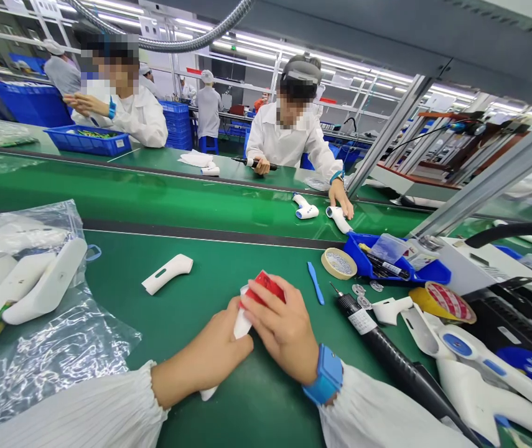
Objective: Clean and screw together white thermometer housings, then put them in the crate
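Observation:
My left hand [210, 351] is wrapped round a white plastic housing piece [242, 325], whose lower end pokes out below the palm. With bent fingers, my right hand [289, 330] presses a flat red piece [269, 286] against the top of that housing; whether the red piece is a card or a pad I cannot tell. The fingers cover much of both. Ahead to the left lies a loose white handle shell [168, 274] with a slot in it. A blue pry tool [315, 283] rests on the green bench right of my hands.
A clear bag [102, 336] with white housings lies left. At right are a black electric screwdriver [387, 348], a roll of tape [339, 264], a blue bin [427, 269] and white device shells [471, 386]. Across the green conveyor [200, 205], a co-worker's hand [340, 198] touches a white device.

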Motion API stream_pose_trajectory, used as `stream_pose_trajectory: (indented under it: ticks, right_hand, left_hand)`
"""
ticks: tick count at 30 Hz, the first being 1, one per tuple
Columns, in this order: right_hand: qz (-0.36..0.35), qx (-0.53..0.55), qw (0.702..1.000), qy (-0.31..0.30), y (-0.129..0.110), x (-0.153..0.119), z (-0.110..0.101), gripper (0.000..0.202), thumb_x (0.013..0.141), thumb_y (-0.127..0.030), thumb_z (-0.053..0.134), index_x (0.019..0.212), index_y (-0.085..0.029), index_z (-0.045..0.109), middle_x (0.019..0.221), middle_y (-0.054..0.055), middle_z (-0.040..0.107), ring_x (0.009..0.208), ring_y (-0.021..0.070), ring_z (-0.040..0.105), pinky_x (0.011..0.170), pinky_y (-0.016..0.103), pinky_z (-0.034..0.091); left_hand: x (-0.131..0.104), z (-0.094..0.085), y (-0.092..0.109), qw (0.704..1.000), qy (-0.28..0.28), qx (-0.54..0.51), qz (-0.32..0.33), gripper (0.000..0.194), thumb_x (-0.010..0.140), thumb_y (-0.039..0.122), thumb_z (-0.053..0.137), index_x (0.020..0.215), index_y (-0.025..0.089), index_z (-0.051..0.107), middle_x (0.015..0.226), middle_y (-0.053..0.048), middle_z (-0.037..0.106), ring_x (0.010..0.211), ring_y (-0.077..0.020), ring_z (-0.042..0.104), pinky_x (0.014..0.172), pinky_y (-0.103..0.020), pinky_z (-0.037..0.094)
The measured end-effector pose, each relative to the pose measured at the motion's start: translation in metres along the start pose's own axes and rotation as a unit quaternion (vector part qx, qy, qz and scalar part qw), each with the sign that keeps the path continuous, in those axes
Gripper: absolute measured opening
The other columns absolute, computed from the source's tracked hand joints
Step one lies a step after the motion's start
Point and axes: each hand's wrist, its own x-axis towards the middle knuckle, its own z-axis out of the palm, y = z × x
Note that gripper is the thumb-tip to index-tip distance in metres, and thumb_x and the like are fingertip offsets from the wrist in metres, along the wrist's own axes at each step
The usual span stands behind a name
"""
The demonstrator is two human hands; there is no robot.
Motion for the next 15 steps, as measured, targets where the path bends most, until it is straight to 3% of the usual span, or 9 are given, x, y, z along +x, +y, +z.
stream_pose_trajectory:
  ticks: [4,9,15]
  right_hand:
    - [0.027,-0.008,1.0,0.007,0.0004,-0.0029,-0.0007,0.024,0.083,-0.019,0.051,0.102,-0.026,0.065,0.111,0.003,0.063,0.109,0.0256,0.046,0.08,0.042,0.045]
    - [0.005,0.002,1.0,-0.008,-0.0017,-0.0062,-0.0018,0.023,0.082,-0.018,0.052,0.1,-0.024,0.065,0.11,0.001,0.063,0.107,0.0267,0.047,0.078,0.041,0.045]
    - [0.023,-0.009,1.0,-0.006,-0.0018,-0.0076,-0.0029,0.024,0.083,-0.018,0.052,0.103,-0.024,0.064,0.112,0.003,0.062,0.108,0.0268,0.046,0.079,0.042,0.045]
  left_hand:
    - [0.0002,-0.0012,-0.0004,0.999,-0.015,0.004,-0.036,0.019,0.071,0.016,0.039,0.089,0.019,0.043,0.065,0.004,0.046,0.053,-0.0123,0.043,0.05,-0.023,0.032]
    - [0.0008,-0.0011,-0.0014,1.0,0.005,-0.025,-0.01,0.024,0.071,0.016,0.041,0.094,0.019,0.043,0.077,0.001,0.054,0.068,-0.0153,0.05,0.058,-0.024,0.037]
    - [0.0009,-0.0008,0.0004,0.998,-0.007,-0.037,-0.049,0.026,0.071,0.017,0.04,0.097,0.019,0.042,0.073,0.003,0.051,0.054,-0.0116,0.043,0.049,-0.023,0.034]
